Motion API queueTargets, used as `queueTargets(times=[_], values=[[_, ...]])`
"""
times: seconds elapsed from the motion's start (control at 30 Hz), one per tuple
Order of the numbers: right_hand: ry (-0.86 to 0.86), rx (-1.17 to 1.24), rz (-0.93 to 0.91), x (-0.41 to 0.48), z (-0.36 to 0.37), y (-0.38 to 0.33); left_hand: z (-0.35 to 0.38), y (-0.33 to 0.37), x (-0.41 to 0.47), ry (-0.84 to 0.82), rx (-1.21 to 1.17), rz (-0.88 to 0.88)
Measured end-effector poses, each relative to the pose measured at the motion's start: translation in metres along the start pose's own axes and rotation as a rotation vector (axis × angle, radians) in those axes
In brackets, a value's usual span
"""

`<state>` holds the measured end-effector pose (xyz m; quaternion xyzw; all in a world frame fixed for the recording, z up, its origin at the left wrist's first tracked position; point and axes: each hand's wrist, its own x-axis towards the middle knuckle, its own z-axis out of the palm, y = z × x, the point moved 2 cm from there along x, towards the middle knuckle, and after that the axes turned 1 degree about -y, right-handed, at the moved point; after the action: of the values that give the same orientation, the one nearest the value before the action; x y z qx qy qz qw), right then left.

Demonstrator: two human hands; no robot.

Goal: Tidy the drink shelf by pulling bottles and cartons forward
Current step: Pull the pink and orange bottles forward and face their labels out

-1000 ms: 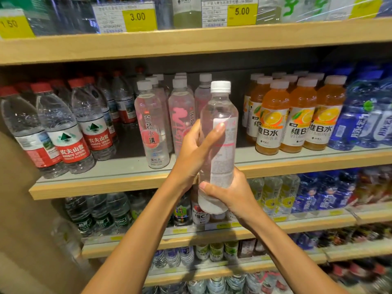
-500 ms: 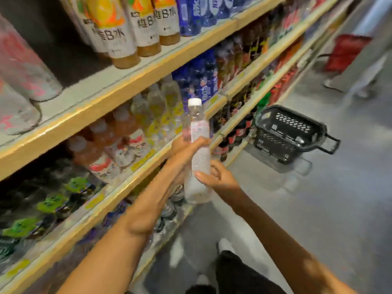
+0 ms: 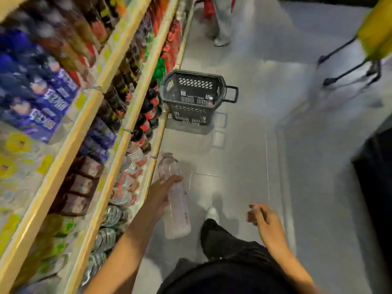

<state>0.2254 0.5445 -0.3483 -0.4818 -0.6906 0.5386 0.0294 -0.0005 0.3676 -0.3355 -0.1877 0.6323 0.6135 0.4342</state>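
Observation:
A clear plastic bottle (image 3: 175, 200) with a pale label hangs low over the grey floor, beside the bottom shelves. My left hand (image 3: 162, 195) grips it around the middle, fingers curled round its far side. My right hand (image 3: 262, 217) is off the bottle, out to the right above the floor, fingers loosely curled and holding nothing. The drink shelves (image 3: 84, 128) run along the left, blurred, packed with blue, red and clear bottles.
A dark plastic shopping basket (image 3: 194, 96) with a handle stands on the floor against the shelf base ahead. Another person's legs (image 3: 221, 22) stand farther down the aisle. A yellow thing on black legs (image 3: 360, 49) is at upper right. My dark trousers and white shoe are below.
The view has swung from the shelf front down to the aisle floor. My right hand has let go of the bottle and moved right; my left hand has carried the bottle downward.

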Motion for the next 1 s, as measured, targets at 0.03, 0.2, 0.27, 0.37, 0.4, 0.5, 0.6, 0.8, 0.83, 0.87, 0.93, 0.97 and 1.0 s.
queueTargets(times=[0.03, 0.2, 0.27, 0.37, 0.4, 0.5, 0.6, 0.8, 0.83, 0.87, 0.93, 0.97, 1.0], values=[[0.008, 0.003, -0.001, 0.013, -0.005, -0.008, 0.010, 0.008, 0.011, -0.002, -0.009, -0.002], [0.004, -0.035, -0.093, 0.085, -0.035, -0.063, 0.058, 0.068, 0.055, -0.050, 0.010, 0.065], [0.004, -0.033, -0.108, 0.111, -0.043, -0.082, 0.073, 0.096, 0.070, -0.058, -0.014, 0.101], [0.026, -0.004, -0.104, 0.146, -0.045, -0.104, 0.091, 0.138, 0.096, -0.095, -0.037, 0.144], [0.035, 0.014, -0.091, 0.158, -0.043, -0.110, 0.097, 0.152, 0.106, -0.093, -0.031, 0.157], [0.071, 0.064, -0.060, 0.196, -0.030, -0.127, 0.108, 0.190, 0.144, -0.072, -0.003, 0.171], [0.116, 0.106, -0.065, 0.234, -0.016, -0.149, 0.119, 0.228, 0.187, -0.094, 0.022, 0.158], [0.202, 0.227, -0.029, 0.303, 0.004, -0.210, 0.144, 0.300, 0.262, -0.100, 0.050, 0.133], [0.204, 0.230, -0.016, 0.314, 0.004, -0.220, 0.149, 0.311, 0.273, -0.095, 0.064, 0.129], [0.205, 0.226, -0.007, 0.327, 0.004, -0.229, 0.155, 0.321, 0.282, -0.094, 0.072, 0.123], [0.215, 0.219, -0.005, 0.353, 0.000, -0.246, 0.168, 0.339, 0.302, -0.088, 0.074, 0.105], [0.222, 0.226, -0.006, 0.368, -0.002, -0.254, 0.175, 0.347, 0.313, -0.078, 0.076, 0.095], [0.228, 0.233, -0.006, 0.384, -0.002, -0.261, 0.182, 0.355, 0.325, -0.067, 0.077, 0.089]])
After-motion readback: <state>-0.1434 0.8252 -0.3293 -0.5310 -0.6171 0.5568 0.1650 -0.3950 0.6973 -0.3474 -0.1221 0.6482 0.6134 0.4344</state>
